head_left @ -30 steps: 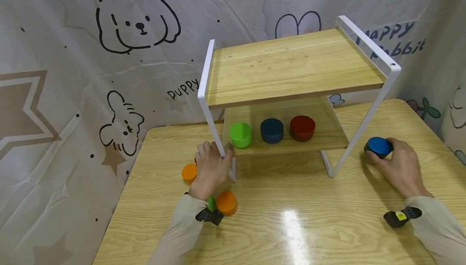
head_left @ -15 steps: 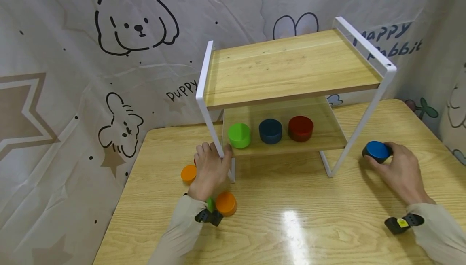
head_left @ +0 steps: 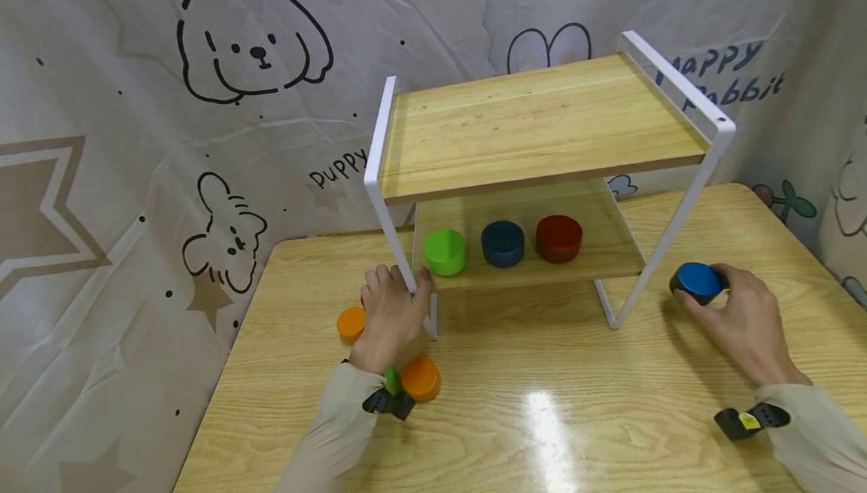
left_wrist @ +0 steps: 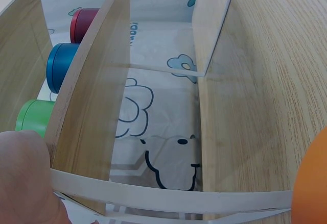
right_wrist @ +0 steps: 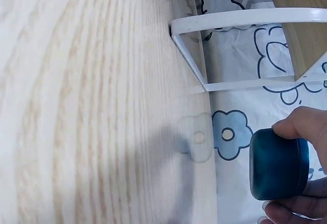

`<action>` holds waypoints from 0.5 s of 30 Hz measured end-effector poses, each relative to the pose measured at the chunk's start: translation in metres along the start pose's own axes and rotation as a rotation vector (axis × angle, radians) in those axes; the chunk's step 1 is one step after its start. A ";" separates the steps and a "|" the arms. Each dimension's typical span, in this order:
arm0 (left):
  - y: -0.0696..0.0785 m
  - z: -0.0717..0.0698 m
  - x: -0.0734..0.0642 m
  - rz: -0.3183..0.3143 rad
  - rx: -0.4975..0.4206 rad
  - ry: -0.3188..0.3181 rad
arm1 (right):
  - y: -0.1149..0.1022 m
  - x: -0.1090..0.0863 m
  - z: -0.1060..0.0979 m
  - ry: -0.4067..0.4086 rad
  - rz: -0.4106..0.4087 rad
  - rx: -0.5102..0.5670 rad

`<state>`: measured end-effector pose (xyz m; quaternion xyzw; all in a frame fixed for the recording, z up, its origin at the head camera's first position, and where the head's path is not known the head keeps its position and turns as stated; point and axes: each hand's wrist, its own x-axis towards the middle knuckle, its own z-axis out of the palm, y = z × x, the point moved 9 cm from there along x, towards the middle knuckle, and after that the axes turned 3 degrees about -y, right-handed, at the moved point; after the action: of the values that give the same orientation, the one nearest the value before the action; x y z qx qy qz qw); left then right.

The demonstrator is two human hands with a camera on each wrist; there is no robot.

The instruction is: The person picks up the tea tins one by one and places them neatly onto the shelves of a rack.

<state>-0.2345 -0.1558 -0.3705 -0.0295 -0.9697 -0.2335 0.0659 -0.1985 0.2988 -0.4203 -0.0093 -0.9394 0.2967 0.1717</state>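
Pinching a blue tin (head_left: 699, 281) in the right hand (head_left: 745, 318), right of the rack (head_left: 542, 128), apparently just above the table (head_left: 528, 372); gripping the rack's near left leg (head_left: 394, 235) with the left hand (head_left: 391, 320).

A cartoon-printed cloth (head_left: 271, 132) hangs behind a glossy wood-grain table (head_left: 609, 395)
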 end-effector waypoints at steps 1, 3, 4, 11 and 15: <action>0.000 0.000 0.000 -0.002 0.001 0.000 | -0.002 0.000 -0.001 0.005 -0.007 0.001; -0.001 0.000 0.000 -0.004 0.002 0.002 | -0.005 0.000 -0.003 0.016 -0.022 0.007; -0.001 0.000 0.000 -0.004 0.003 0.003 | -0.007 0.001 -0.004 0.021 -0.029 0.010; -0.001 0.001 0.000 -0.008 0.001 0.002 | -0.020 0.000 -0.013 0.047 -0.050 0.018; -0.001 0.001 0.000 -0.009 -0.003 0.002 | -0.027 -0.001 -0.018 0.057 -0.052 0.014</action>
<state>-0.2350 -0.1563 -0.3716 -0.0252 -0.9694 -0.2350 0.0657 -0.1891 0.2861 -0.3919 0.0081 -0.9319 0.2985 0.2060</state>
